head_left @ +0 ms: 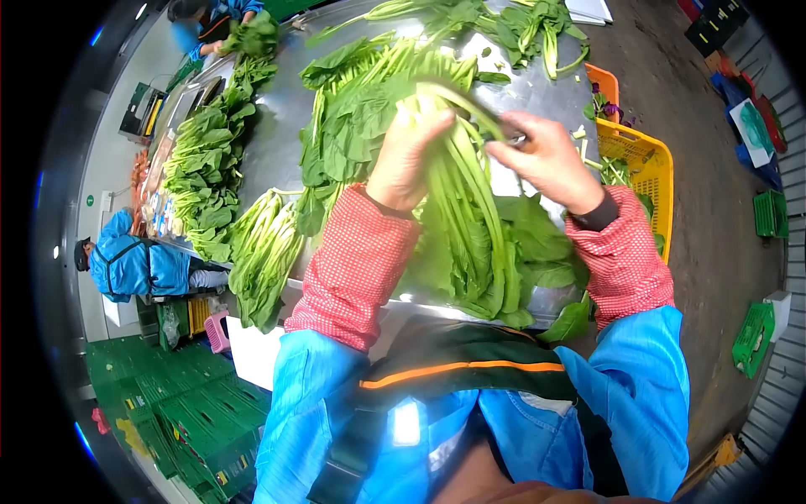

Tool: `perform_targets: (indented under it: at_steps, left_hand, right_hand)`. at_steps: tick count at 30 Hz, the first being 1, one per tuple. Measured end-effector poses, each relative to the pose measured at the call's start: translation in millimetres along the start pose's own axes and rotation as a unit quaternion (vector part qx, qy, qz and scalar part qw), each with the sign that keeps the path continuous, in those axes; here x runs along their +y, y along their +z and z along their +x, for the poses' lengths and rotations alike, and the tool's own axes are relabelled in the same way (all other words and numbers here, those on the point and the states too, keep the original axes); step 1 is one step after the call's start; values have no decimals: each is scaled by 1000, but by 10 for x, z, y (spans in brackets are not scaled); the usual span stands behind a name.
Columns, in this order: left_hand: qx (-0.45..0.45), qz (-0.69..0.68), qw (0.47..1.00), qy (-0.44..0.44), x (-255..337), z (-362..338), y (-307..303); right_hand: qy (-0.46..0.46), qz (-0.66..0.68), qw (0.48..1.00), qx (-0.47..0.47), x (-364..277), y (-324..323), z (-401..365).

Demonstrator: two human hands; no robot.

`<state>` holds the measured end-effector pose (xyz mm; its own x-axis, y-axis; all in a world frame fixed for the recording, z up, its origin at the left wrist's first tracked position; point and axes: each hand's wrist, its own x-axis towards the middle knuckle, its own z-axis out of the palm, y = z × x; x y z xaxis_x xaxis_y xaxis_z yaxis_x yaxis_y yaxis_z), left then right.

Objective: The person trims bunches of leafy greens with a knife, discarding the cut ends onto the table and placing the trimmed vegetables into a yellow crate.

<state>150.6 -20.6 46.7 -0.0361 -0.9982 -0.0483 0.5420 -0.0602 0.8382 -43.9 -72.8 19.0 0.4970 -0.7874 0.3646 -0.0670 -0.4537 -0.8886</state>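
Note:
A bunch of leafy greens (474,210) hangs from my left hand (407,160), its pale stem ends up and its leaves down toward me. My left fingers are wrapped round the stems. To the right of the stem ends, my right hand (550,160) is closed on a small dark tool (517,141), partly hidden by the fingers and blurred. One stalk bends from the top of the bunch toward the tool. Behind the bunch, more greens (344,126) are heaped on the metal table (281,126).
Yellow crate (659,172) and orange crate (603,81) stand at the table's right edge. A row of greens (201,168) lies at the left. A person in blue (138,260) stands far left; another person's hand (211,48) holds greens at the top left.

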Motion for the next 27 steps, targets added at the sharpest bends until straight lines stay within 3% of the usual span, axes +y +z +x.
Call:
perform_targets:
  at_steps: [2,3,4,6,7,8,10,12,14,16,18,19,20,21,22,23,24,26,27]
  left_hand:
    - [5,47,999,-15,20,-6,-180]
    - [6,61,997,-38,73,-80,-175]
    - [-10,100,993,-54,53,-84,-296]
    - [-22,79,990,-114,290,-236,-320]
    - [-47,14,991,-122,454,-337,-309]
    - [-59,3,993,-104,567,-414,-403]
    - [-42,80,994,-55,954,-610,-545]
    - [-29,133,991,5,1308,-804,-706]
    - [29,214,976,5,1625,-945,-907]
    - [98,376,921,-8,1844,-1003,-1238]
    - [163,606,777,57,1826,-968,-1975]
    - [179,669,720,41,1775,-1010,-2370]
    - [232,761,606,30,1662,-1074,-2574]
    - [282,788,546,-38,1532,-1104,-2673]
    - [265,822,504,-20,1362,-1169,-3128]
    - [276,840,466,-35,1162,-1250,-3456]
    - [310,844,434,-62,939,-1335,-3410]
    - [339,805,480,-85,541,-1479,-3663]
    - [341,821,456,-43,454,-1494,-3657]
  right_hand:
    - [72,-177,982,2,-212,-171,81]
    - [25,-206,978,20,-136,-263,101]
    - [-6,-322,946,24,-6,-381,143]
    - [42,-421,903,80,206,-588,201]
    - [33,-504,860,79,369,-712,164]
    - [22,-583,809,78,486,-775,118]
    - [54,-610,789,45,518,-672,-75]
    - [19,-538,842,39,804,-525,-280]
    - [104,-406,908,6,771,-226,-393]
    - [116,-358,926,-26,776,8,-397]
    - [117,-332,935,-33,909,228,-386]
    - [110,-321,940,-33,897,341,-390]
    - [103,-309,945,-35,882,449,-388]
    - [114,-307,943,-50,827,552,-354]
    - [106,-297,947,-68,832,633,-353]
    - [87,-302,947,-69,845,702,-360]
    - [68,-308,946,-71,844,763,-358]
    - [56,-348,934,-60,872,872,-362]
    - [76,-353,929,-78,890,902,-366]
